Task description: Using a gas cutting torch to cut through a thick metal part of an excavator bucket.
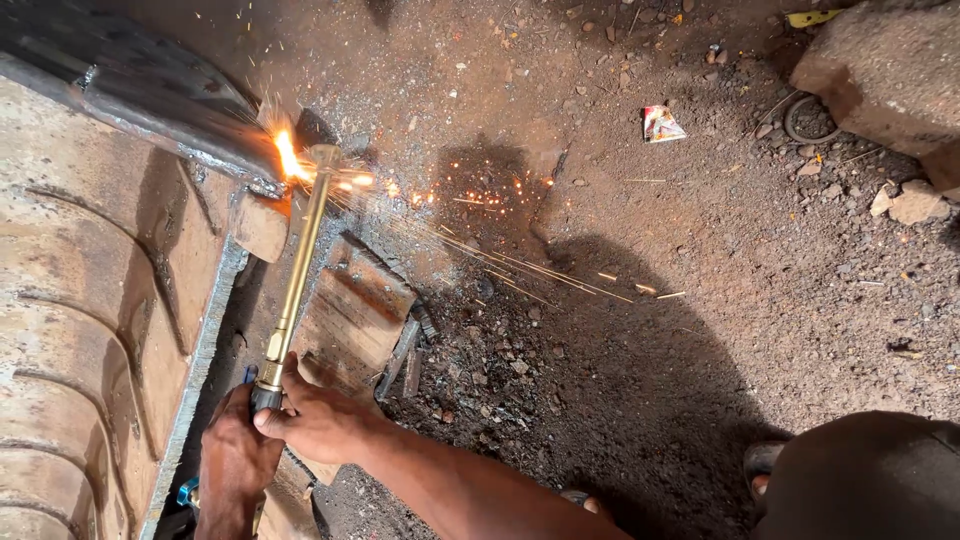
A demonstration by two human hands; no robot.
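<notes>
Two hands grip the brass cutting torch [296,268] at its base: left hand [236,458] below, right hand [318,420] above. Its flaming tip [290,158] meets the rusty steel plate [110,300], throwing sparks [480,240] across the dirt floor [720,260].

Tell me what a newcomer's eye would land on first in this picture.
First the bright orange flame at upper left, where the tip of a long brass cutting torch meets the edge of a heavy rusty steel piece, throwing sparks rightward over the dirt ground. Next, at bottom left, the left hand and right hand gripping the torch's lower end.
</notes>
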